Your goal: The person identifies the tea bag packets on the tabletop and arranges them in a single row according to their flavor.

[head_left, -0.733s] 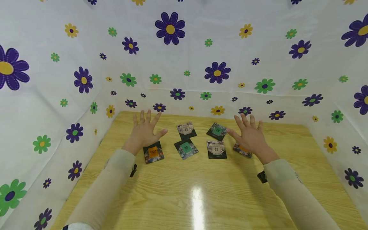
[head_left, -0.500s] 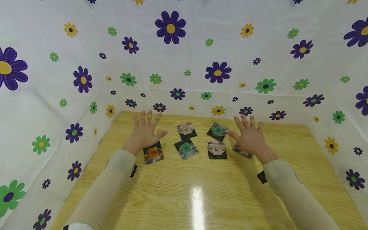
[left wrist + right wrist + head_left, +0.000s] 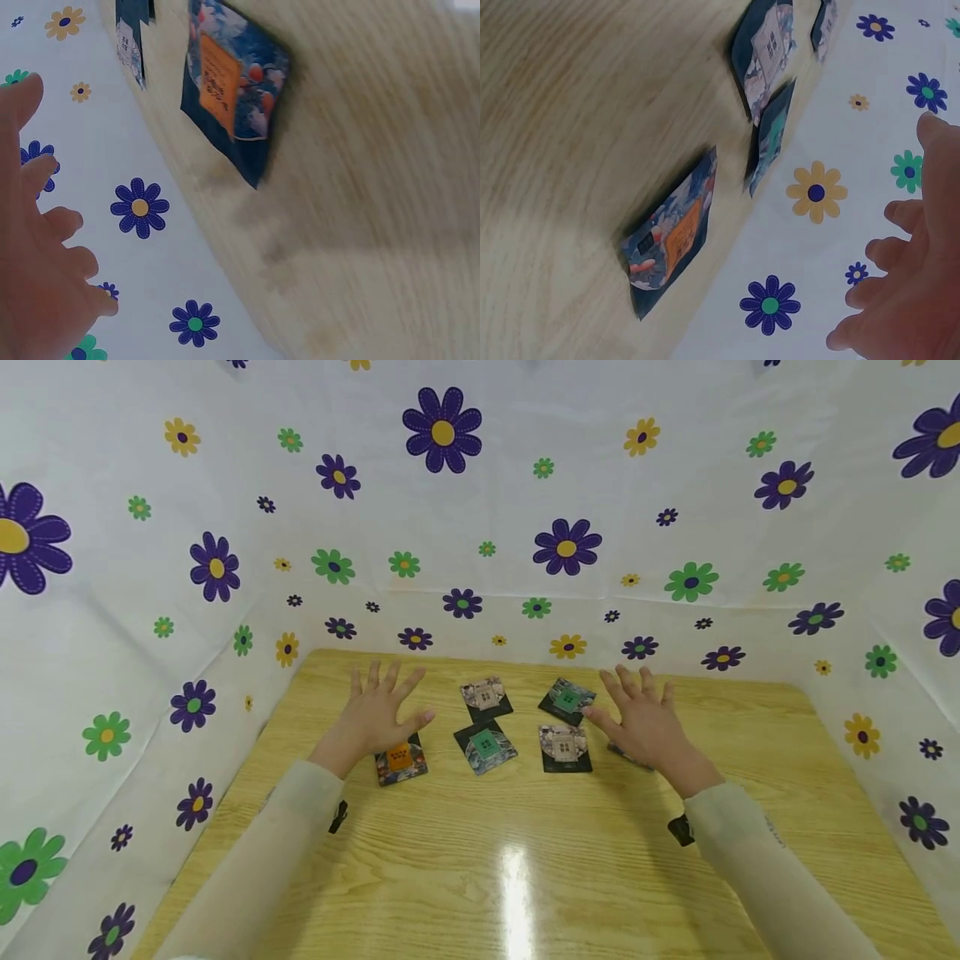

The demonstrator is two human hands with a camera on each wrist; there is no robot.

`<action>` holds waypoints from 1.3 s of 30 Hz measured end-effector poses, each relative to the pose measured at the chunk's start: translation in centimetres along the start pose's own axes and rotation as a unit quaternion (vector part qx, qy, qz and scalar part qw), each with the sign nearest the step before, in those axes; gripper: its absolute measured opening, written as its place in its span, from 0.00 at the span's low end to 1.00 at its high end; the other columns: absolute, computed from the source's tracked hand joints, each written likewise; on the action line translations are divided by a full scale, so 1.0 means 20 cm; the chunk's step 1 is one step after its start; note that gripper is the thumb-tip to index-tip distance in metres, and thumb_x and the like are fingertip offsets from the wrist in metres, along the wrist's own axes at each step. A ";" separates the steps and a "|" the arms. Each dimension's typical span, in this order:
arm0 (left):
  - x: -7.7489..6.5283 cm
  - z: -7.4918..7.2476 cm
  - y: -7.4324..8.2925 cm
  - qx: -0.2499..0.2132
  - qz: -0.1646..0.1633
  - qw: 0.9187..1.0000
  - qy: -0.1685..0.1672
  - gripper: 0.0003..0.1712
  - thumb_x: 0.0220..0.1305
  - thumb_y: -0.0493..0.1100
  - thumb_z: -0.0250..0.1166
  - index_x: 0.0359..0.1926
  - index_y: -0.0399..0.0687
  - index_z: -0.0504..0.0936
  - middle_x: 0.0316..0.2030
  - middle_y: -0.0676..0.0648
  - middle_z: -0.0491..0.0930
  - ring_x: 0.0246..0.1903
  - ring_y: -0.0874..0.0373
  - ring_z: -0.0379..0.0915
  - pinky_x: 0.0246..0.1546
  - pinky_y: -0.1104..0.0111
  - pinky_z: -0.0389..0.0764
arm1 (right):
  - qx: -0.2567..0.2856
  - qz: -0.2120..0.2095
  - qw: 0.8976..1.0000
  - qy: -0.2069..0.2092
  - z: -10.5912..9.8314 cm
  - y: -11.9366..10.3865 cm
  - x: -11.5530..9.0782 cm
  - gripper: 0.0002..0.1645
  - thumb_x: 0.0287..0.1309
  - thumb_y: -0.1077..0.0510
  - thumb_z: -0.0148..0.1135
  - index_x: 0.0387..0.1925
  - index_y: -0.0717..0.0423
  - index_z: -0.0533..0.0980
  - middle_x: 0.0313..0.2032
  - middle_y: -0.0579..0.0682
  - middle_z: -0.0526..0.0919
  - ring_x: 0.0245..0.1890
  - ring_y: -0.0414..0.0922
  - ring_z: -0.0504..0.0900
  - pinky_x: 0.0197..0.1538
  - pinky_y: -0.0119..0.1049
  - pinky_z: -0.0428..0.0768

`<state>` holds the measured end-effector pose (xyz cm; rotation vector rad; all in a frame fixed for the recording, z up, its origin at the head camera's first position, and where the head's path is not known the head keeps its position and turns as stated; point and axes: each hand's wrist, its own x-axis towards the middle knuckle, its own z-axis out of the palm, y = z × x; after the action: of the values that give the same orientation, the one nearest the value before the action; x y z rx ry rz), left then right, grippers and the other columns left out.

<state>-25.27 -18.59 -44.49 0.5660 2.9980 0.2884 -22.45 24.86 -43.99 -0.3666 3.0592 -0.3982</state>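
My left hand [image 3: 372, 720] hovers over the table with fingers spread and holds nothing. Just below its wrist lies a flat square packet with an orange label [image 3: 401, 763], partly covered by the hand. My right hand [image 3: 647, 727], also spread and bare, overlaps another orange-labelled packet [image 3: 676, 238], mostly hidden in the head view but plain in the right wrist view. Between the hands lie two green-labelled packets, one nearer [image 3: 486, 748] and one farther back [image 3: 567, 700] by the right thumb. Two pale-labelled packets, a back one [image 3: 485, 696] and a front one [image 3: 565, 748], lie among them.
The wood-grain table [image 3: 420, 860] carries a bright light reflection near its front. White cloth [image 3: 495, 510] printed with purple, green and yellow flowers encloses the back and both sides.
Both hands have drawn back slightly toward the person. The right hand has also shifted a little left, covering more of the packet beneath it. The packets have stayed put.
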 end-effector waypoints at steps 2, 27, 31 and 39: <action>-0.03 0.01 -0.01 0.000 0.008 1.000 -0.001 0.48 0.76 0.72 0.52 0.86 0.61 0.49 0.84 0.33 0.40 0.81 0.24 0.28 0.75 0.25 0.32 | 0.001 -0.009 1.000 0.002 0.02 0.00 -0.01 0.50 0.79 0.29 0.44 0.85 0.56 0.49 0.83 0.68 0.48 0.81 0.76 0.38 0.74 0.83 0.36; -0.28 0.28 -0.13 -0.069 0.004 0.996 -0.063 0.39 0.80 0.58 0.56 0.83 0.52 0.60 0.80 0.34 0.59 0.78 0.24 0.50 0.73 0.26 0.54 | 0.032 -0.072 0.996 -0.032 0.30 0.00 -0.09 0.39 0.80 0.44 0.55 0.80 0.60 0.61 0.78 0.70 0.61 0.79 0.77 0.51 0.74 0.80 0.50; -0.29 0.30 -0.13 -0.069 -0.003 0.995 -0.067 0.37 0.82 0.58 0.54 0.83 0.51 0.61 0.81 0.36 0.58 0.79 0.26 0.51 0.73 0.26 0.55 | 0.022 -0.082 0.996 -0.036 0.34 -0.02 -0.10 0.36 0.81 0.45 0.54 0.80 0.58 0.64 0.77 0.68 0.64 0.79 0.75 0.52 0.75 0.78 0.51; -0.29 0.30 -0.12 -0.019 -0.005 0.998 -0.051 0.29 0.86 0.46 0.47 0.80 0.44 0.65 0.78 0.37 0.64 0.77 0.29 0.59 0.70 0.28 0.63 | 0.010 -0.087 0.996 -0.034 0.36 -0.04 -0.11 0.34 0.81 0.48 0.55 0.79 0.58 0.65 0.76 0.64 0.68 0.78 0.75 0.55 0.76 0.77 0.52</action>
<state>-20.04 -21.84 -50.67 0.5461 2.8890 0.3052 -19.70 22.90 -50.69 -0.6360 2.9645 -0.4121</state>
